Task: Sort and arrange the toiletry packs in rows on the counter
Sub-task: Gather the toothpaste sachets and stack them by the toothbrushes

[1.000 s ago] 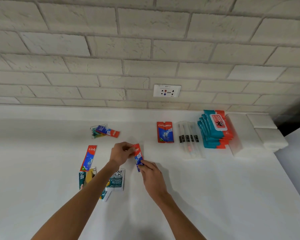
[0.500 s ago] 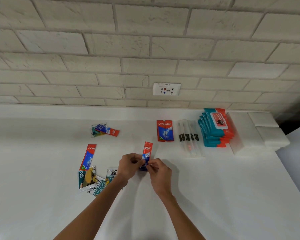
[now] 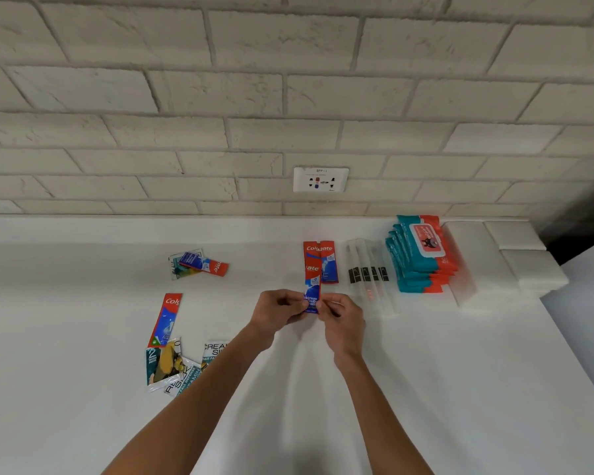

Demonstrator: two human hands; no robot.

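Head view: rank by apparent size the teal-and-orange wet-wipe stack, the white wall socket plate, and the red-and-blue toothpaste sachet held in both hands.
1. Teal-and-orange wet-wipe stack, clearly largest.
2. White wall socket plate.
3. Red-and-blue toothpaste sachet, partly hidden by fingers; close to the plate, so that order is unsure.

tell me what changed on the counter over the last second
Both hands, left hand and right hand, carried the toothpaste sachet away from the person and to the right, turning it upright; it now overlaps the toothpaste pair by the wall. Both hands kept pinching it throughout. The loose sachets on the left, toothbrushes and wipes stayed put.
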